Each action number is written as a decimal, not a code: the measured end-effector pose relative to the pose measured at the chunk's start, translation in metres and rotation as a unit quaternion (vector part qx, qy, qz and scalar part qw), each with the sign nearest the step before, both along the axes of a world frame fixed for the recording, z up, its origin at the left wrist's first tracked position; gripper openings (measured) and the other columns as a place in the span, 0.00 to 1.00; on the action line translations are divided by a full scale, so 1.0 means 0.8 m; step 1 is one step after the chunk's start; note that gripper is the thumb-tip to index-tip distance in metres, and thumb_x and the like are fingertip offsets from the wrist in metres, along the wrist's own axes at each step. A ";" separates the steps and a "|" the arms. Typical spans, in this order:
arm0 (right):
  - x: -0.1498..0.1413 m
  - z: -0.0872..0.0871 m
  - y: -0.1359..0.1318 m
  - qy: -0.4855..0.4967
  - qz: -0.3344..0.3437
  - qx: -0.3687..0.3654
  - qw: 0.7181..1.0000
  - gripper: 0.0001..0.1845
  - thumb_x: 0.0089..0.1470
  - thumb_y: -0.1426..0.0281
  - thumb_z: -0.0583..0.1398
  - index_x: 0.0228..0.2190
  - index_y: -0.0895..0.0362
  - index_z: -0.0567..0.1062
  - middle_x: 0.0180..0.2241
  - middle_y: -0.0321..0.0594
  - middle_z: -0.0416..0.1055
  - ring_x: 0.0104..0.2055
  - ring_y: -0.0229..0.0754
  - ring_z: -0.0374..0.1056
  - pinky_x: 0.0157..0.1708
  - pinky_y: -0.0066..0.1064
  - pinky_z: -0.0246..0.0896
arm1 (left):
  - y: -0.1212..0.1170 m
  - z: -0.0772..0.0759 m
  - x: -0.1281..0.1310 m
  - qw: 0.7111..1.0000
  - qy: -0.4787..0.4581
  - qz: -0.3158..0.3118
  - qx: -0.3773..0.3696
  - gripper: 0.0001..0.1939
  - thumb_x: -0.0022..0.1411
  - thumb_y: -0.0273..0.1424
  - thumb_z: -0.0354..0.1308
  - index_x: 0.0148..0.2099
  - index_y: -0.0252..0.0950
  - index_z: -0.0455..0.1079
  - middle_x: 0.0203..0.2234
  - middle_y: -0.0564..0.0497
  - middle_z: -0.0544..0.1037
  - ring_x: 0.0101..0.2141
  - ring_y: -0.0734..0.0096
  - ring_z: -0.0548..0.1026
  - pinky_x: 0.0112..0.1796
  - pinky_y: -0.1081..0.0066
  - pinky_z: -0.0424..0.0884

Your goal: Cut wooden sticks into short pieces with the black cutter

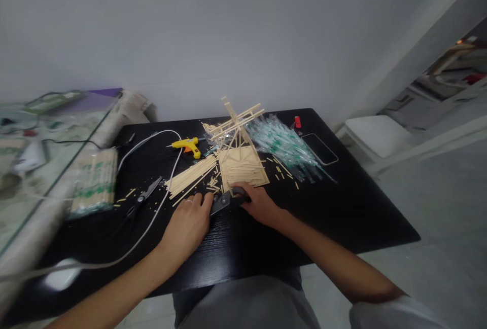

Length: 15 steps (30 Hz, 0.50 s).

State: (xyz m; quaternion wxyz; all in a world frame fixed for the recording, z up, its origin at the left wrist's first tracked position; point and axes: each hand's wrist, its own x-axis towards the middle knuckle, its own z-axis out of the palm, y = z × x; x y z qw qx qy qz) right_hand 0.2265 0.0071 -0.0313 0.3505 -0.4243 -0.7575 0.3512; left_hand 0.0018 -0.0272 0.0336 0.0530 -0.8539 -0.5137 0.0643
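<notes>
My right hand (261, 203) is closed around the black handles of a pair of cutters (225, 201) lying low over the black table (342, 207). My left hand (188, 222) rests beside the cutter's blades, fingers curled near their tip; what they pinch is hidden. Just beyond both hands stands a wooden stick model (239, 151), a flat slatted panel with a leaning frame of sticks rising from it. Loose bamboo sticks (190, 177) lie fanned out to its left.
A yellow glue gun (187, 145) with a white cord (160, 207) lies behind the sticks. Black scissors (142, 198) sit at the left, a bundle of packed sticks (95, 182) further left. Clear wrappers (283, 146), a phone (320, 148) and a small red object (297, 121) lie at the right.
</notes>
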 end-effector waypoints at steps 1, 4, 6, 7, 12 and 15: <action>0.000 0.001 0.000 -0.005 0.001 0.000 1.000 0.23 0.55 0.80 0.62 0.52 0.52 0.74 0.45 0.40 0.80 0.48 0.46 0.77 0.50 0.36 0.68 | 0.000 0.000 0.000 1.000 0.004 0.004 -0.002 0.19 0.64 0.18 0.45 0.52 0.31 0.71 0.37 0.39 0.76 0.35 0.52 0.78 0.38 0.57 0.75; 0.001 0.003 0.000 -0.014 0.005 0.003 1.000 0.22 0.56 0.81 0.62 0.50 0.53 0.75 0.45 0.40 0.80 0.49 0.46 0.77 0.51 0.36 0.68 | 0.000 0.003 0.000 1.000 0.016 0.022 -0.016 0.20 0.65 0.17 0.42 0.51 0.32 0.71 0.34 0.41 0.76 0.32 0.54 0.79 0.34 0.60 0.75; 0.000 0.004 -0.001 -0.011 0.002 0.004 1.000 0.21 0.56 0.80 0.62 0.50 0.53 0.75 0.45 0.40 0.80 0.48 0.46 0.77 0.51 0.36 0.68 | 0.001 0.005 0.001 0.999 0.019 0.033 -0.028 0.20 0.65 0.17 0.41 0.50 0.32 0.71 0.33 0.42 0.76 0.31 0.55 0.80 0.32 0.61 0.75; -0.001 0.004 -0.001 -0.010 0.000 0.003 1.000 0.20 0.56 0.79 0.63 0.50 0.52 0.75 0.45 0.40 0.81 0.48 0.47 0.77 0.50 0.36 0.69 | 0.002 0.006 0.001 0.999 0.018 0.037 -0.033 0.19 0.65 0.17 0.41 0.50 0.32 0.71 0.33 0.42 0.76 0.31 0.55 0.80 0.32 0.62 0.75; -0.003 0.005 -0.002 0.005 -0.019 -0.036 0.999 0.24 0.55 0.77 0.66 0.53 0.51 0.74 0.43 0.39 0.82 0.45 0.46 0.79 0.48 0.36 0.70 | 0.006 0.004 0.000 0.997 0.000 0.051 -0.053 0.20 0.65 0.18 0.44 0.53 0.33 0.69 0.35 0.41 0.78 0.32 0.54 0.81 0.32 0.61 0.76; 0.008 0.012 -0.002 0.010 -0.026 -0.078 0.997 0.27 0.53 0.77 0.68 0.54 0.52 0.72 0.38 0.37 0.83 0.42 0.46 0.80 0.47 0.37 0.71 | 0.012 0.005 -0.004 0.997 -0.021 0.054 -0.055 0.17 0.65 0.22 0.51 0.54 0.34 0.70 0.39 0.41 0.79 0.36 0.52 0.81 0.36 0.59 0.76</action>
